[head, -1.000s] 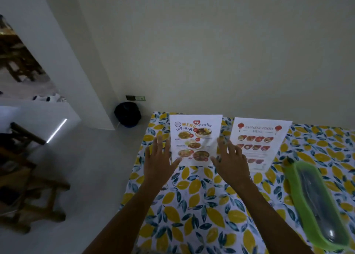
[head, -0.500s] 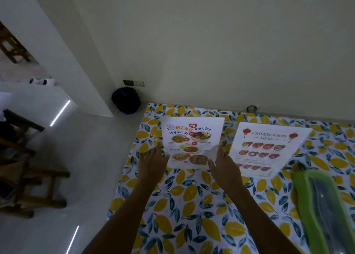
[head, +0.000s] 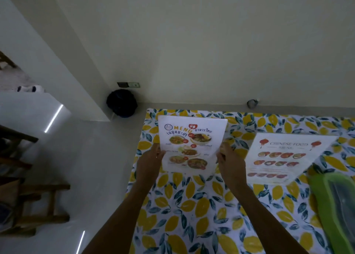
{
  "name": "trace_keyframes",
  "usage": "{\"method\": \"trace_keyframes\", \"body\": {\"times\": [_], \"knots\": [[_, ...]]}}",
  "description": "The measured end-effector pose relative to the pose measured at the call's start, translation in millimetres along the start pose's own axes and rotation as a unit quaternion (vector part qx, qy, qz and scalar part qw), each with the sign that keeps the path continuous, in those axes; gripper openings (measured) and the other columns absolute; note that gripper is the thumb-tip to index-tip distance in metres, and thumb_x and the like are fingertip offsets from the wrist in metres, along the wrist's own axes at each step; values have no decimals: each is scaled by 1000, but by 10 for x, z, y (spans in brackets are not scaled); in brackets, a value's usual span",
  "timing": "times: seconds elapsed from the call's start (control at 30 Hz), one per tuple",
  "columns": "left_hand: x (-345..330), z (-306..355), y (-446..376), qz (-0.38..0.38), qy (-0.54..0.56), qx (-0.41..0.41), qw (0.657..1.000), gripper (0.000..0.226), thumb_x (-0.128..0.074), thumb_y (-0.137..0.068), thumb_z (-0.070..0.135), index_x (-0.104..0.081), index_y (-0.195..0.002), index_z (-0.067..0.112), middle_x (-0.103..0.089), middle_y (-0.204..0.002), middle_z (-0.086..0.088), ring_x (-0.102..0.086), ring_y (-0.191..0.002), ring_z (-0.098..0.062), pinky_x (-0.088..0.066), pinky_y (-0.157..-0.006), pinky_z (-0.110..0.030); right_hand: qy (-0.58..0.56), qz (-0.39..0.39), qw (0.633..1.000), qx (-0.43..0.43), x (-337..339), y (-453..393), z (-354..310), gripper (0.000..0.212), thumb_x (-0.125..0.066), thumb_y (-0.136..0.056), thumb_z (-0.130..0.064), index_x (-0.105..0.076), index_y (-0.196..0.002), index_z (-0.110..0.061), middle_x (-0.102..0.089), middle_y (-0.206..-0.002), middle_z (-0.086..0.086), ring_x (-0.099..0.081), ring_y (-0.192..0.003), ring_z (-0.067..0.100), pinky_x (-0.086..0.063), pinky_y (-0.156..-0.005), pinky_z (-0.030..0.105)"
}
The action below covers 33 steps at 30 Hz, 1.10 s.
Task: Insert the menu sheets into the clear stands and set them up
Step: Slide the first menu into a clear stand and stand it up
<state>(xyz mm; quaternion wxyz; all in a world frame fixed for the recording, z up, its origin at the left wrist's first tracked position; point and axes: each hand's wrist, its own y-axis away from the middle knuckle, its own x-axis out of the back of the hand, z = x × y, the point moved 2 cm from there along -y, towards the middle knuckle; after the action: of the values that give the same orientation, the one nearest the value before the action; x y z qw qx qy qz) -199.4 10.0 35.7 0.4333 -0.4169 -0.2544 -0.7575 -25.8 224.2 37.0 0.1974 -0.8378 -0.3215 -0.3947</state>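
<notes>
Head view shows a table [head: 192, 205] covered with a cloth printed in yellow lemons and dark blue leaves, pushed up near a pale wall. Near the far left corner of the table, both hands hold a Thai menu sheet [head: 192, 138], printed with the word MENU, Thai lettering and photos of dishes. The left hand [head: 148, 162] pinches the sheet's left edge, thumb on the printed face and fingers [head: 156, 148] behind it. The right hand [head: 231, 163] grips the right edge the same way, its fingers closed on the paper. The sheet's upper part is tilted up off the cloth, and a crease or bend runs across it at the level of the hands; whether a clear stand already surrounds it cannot be told.

Just to the right, apart from the hands, a Chinese food menu [head: 282, 157] with red lanterns and rows of dishes lies toward the far right part of the table. A green-rimmed lidded container [head: 334, 205] sits at the right edge of the table, near that menu's lower corner.

Off the table's far left corner, a dark round bin [head: 122, 103] stands on the white floor against the wall. Wooden chair frames [head: 34, 205] stand at the left.
</notes>
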Motion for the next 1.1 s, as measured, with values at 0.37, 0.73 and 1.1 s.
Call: {"method": "trace_keyframes", "body": {"times": [0.37,0.73,1.1], "knots": [[401,-432,-1615,44,-23,-61,997,37,-43,-96,53,-57,-108,21,-71,-87,-6,-64,-70,-29,-50,-59,-38,24,38,996,73,-398,-1422,-776,11,-54,-99,-21,-56,-101,-10,-64,-74,12,-53,-56,27,-37,-47,34],[315,-779,-2374,44,-4,-33,998,26,-53,-96,40,-56,-110,19,-72,-94,-5,-67,-79,-29,-47,-62,-35,-18,6,999,51,-918,-2096,-1004,14,-56,-93,-8,-46,-84,-12,-59,-66,8,-54,-56,26,-36,-48,32],[149,-816,-2563,19,42,-22,999,27,-53,-98,34,-55,-117,16,-70,-110,-9,-68,-92,-31,-47,-70,-34,-51,-10,999,9,-1183,-2222,-932,5,-47,-96,-9,-49,-91,-9,-58,-83,15,-56,-74,31,-35,-58,31]]}}
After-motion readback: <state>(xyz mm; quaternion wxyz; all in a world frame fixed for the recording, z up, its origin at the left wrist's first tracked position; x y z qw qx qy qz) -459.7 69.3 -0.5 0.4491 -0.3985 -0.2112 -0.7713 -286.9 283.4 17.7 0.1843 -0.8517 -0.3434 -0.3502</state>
